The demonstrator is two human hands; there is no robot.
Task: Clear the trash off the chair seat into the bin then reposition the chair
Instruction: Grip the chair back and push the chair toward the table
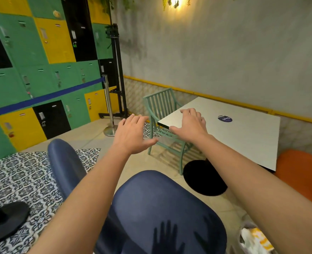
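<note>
Chair (162,204), blue, sits directly below and between both outstretched arms, its seat bare and its back toward the left. Left hand (133,134) and right hand (190,125) hover spread wide and empty, equally near. Bin (252,237) with trash shows lower right.

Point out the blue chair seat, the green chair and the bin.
blue chair seat (162,204): head view, middle of cushion.
green chair (160,103): head view, slatted backrest.
bin (252,237): head view, bag inside rim, bottom right.
</note>
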